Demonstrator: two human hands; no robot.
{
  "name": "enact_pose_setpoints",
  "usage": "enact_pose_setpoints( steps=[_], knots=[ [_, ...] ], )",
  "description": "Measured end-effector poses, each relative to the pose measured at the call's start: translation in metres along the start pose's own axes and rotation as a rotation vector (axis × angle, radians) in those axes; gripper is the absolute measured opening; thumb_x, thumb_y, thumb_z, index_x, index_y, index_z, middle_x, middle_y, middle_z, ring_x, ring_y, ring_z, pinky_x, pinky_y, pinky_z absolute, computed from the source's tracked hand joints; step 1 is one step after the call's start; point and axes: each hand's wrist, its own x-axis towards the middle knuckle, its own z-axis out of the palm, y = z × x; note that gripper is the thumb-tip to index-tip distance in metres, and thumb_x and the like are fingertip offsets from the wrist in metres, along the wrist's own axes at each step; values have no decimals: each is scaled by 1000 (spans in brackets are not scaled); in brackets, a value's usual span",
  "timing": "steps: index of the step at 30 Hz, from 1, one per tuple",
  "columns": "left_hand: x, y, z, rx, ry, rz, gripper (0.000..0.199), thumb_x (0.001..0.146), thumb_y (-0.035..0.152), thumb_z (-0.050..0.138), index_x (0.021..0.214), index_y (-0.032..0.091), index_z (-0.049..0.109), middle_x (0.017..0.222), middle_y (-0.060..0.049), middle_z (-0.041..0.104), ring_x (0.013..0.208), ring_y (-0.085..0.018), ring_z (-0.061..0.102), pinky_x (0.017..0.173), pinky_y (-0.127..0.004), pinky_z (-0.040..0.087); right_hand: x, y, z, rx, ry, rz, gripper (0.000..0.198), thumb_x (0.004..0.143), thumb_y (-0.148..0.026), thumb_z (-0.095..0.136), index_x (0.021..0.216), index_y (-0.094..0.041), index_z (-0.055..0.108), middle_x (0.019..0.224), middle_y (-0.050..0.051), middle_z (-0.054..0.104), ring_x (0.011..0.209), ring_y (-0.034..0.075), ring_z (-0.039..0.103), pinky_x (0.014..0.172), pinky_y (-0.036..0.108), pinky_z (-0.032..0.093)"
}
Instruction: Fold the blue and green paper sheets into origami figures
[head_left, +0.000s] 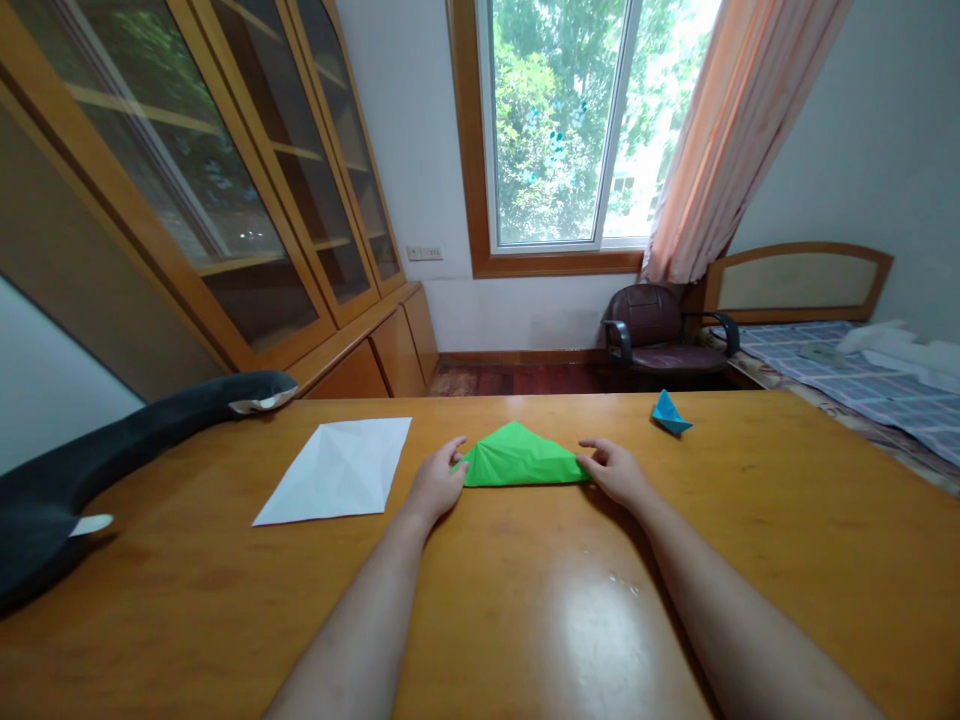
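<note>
A sheet of green paper (pixel 523 458), folded into a low peaked shape with a straight band along its near edge, lies on the wooden table (pixel 495 600). At its left corner, my left hand (pixel 442 480) pinches the paper between thumb and fingers. My right hand (pixel 611 470) grips the opposite corner in the same way. Left of my left hand is a creased white sheet of paper (pixel 337 472), spread flat. Beyond my right hand stands a small folded blue paper boat (pixel 670 413).
A black curved object (pixel 135 440) with pale patches rests along the table's left side. Behind the table are a glass-door cabinet (pixel 300 200), a dark red armchair (pixel 652 330) below the window, and a bed (pixel 847 360) at the right.
</note>
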Motion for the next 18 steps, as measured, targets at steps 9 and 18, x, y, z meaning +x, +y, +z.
enact_pose_setpoints(
  steps=[9,18],
  knots=[
    [-10,23,0,337,-84,143,50,81,20,51,131,19,52,116,-10,59,105,-20,57,95,-31,43,-3,-14,5,-382,-34,21,36,81,-31,54,114,-22,66,78,1,69,71,16,61,61,25,39],
    [-17,50,20,634,-75,232,30,86,18,45,103,26,69,132,-9,54,126,-29,43,109,-59,20,-9,-32,6,-560,-49,25,31,87,-32,46,106,-25,69,95,5,73,85,20,65,66,26,39]
  ],
)
